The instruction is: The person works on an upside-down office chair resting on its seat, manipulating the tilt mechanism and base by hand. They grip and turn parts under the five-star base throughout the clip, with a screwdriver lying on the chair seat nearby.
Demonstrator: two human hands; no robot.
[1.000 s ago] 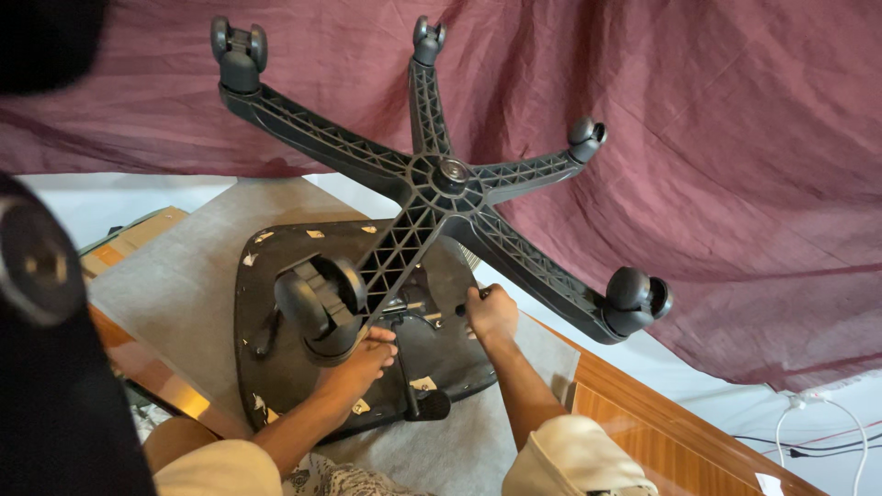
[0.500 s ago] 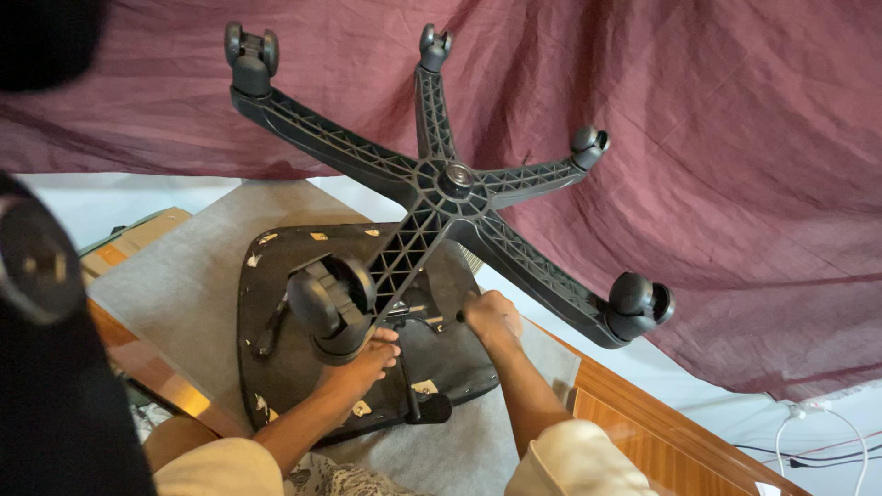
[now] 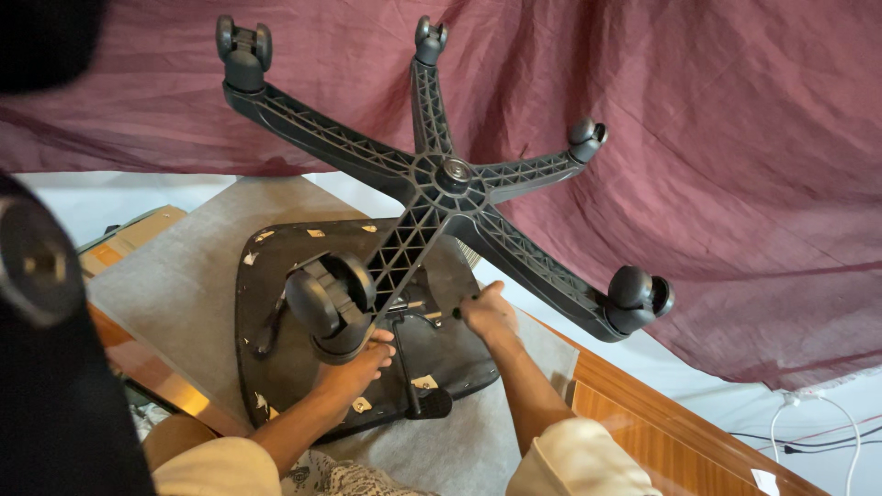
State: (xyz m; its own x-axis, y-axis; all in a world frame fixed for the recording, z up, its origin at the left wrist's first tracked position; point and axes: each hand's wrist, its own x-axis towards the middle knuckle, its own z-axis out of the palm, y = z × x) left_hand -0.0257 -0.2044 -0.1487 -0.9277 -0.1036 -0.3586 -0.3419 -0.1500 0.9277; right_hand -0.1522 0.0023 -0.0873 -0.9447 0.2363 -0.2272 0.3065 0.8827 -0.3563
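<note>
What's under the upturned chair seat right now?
The chair seat lies on a grey mat, which rests on a wooden surface. Whatever lies directly beneath the seat is covered.

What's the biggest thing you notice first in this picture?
A big black star-shaped chair base with five wheels sticks up in the middle, because the chair is upside down. Below it, the left hand and the right hand reach under the base onto the black seat bottom, which lies on a grey cloth. A dark red curtain hangs behind.
</note>
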